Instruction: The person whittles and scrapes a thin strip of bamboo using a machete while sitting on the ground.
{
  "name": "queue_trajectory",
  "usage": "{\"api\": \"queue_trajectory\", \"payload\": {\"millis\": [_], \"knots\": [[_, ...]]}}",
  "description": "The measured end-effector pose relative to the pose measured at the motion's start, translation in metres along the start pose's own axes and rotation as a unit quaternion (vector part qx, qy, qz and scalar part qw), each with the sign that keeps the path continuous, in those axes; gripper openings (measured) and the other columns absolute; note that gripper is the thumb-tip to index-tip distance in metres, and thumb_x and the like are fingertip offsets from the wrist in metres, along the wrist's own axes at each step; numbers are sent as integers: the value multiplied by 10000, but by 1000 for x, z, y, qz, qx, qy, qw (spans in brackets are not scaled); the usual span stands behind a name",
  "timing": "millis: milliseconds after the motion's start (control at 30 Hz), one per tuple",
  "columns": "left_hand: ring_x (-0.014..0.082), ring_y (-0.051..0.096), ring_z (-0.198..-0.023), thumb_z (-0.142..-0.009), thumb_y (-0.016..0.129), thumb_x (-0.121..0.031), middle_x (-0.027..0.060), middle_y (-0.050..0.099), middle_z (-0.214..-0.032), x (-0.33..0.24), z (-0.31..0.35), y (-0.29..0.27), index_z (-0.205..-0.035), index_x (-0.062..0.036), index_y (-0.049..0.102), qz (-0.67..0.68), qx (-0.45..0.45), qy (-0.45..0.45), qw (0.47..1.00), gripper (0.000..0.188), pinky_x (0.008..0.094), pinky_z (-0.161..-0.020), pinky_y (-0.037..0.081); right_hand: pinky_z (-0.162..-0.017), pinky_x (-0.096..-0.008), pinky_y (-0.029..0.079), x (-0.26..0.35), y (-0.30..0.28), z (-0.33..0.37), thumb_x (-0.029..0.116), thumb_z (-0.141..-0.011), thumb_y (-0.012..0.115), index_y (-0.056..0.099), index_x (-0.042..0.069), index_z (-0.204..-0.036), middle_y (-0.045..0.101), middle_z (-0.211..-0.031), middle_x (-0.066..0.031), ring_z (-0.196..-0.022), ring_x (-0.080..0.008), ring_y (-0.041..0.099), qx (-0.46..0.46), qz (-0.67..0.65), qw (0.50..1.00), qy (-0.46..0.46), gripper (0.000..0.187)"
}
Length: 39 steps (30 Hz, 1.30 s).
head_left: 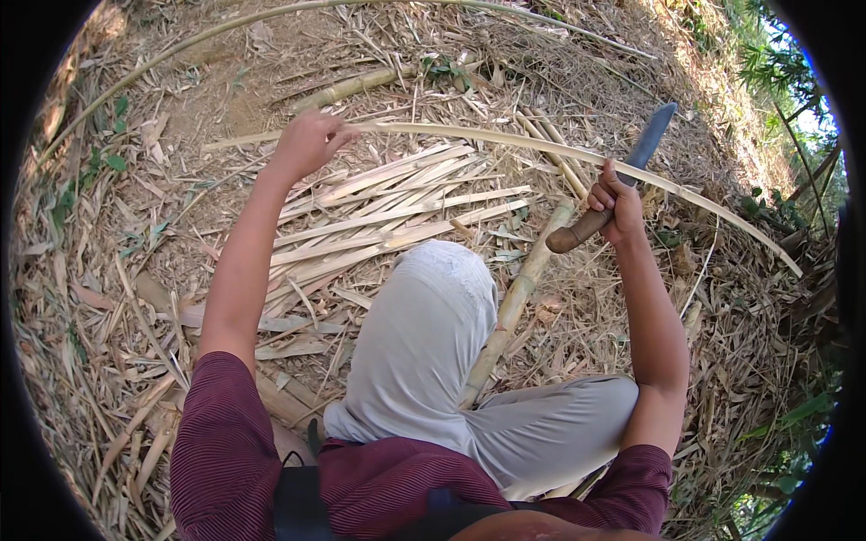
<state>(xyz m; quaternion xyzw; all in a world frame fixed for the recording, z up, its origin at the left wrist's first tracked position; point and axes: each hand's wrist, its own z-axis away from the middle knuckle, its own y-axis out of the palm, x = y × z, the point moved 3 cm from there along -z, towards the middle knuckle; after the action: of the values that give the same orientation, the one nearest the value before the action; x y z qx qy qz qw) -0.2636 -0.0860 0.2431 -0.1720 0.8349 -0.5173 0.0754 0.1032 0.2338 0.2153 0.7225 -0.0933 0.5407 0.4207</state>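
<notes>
A long, pale split bamboo strip (pixel 505 137) runs across in front of me, bowed, its right end dipping down. My left hand (pixel 309 144) is closed around it toward its left end. In my right hand (pixel 617 206) is a machete (pixel 651 135), gripped by its brown wooden handle, the dark blade pointing up and to the right. The fingers of that hand also touch the strip where it crosses the machete. Several cut bamboo strips (pixel 388 212) lie in a loose pile on the ground between my hands, beyond my raised knee.
A bamboo pole (pixel 519 302) lies beside my knee, slanting away. Farther off are a short bamboo piece (pixel 347 90) and a long curved pole (pixel 271 13). Dry leaves and shavings cover the ground; green plants (pixel 789 63) stand at the far right.
</notes>
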Motion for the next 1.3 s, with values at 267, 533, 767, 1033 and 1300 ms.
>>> {"api": "queue_trajectory", "payload": {"millis": [267,533,767,1033,1300], "knots": [[116,329,-541,-906,675,-425,25,411,-534,-44,29,50,-631,8,529,331,85,-114,933,534,318,-520,324,-461,-233,351,8,-19,-14,477,-923,639,596,-53,-1083,272,-596,59,-476,-61,327,-170,170,969,57,555],[16,314,-485,-925,658,-396,-78,410,-619,-147,20,125,-738,-130,505,666,247,-240,662,359,197,-434,206,-426,-266,384,-46,-92,-11,391,-969,547,609,-47,-974,393,-590,13,-487,-93,410,-265,227,920,177,442],[24,284,-456,-1035,463,-298,-54,419,-634,-224,3,163,-940,-102,517,776,304,-240,497,224,192,-413,227,-458,-319,391,-45,-129,8,521,-979,449,627,-18,-855,429,-582,-13,-489,-137,439,-330,377,855,133,580],[34,243,-423,-1045,418,-270,-61,367,-589,-283,-14,200,-904,-98,483,724,381,-316,480,232,214,-380,181,-597,-471,450,-119,-97,96,493,-981,477,600,8,-849,585,-638,-174,-588,-341,583,-104,620,778,21,517],[45,241,-400,-1025,465,-280,-51,347,-553,-298,13,226,-864,-153,474,700,398,-416,423,205,224,-370,166,-567,-494,490,-228,-88,101,496,-936,551,521,30,-909,612,-695,-223,-663,-433,632,-27,593,804,26,468]]}}
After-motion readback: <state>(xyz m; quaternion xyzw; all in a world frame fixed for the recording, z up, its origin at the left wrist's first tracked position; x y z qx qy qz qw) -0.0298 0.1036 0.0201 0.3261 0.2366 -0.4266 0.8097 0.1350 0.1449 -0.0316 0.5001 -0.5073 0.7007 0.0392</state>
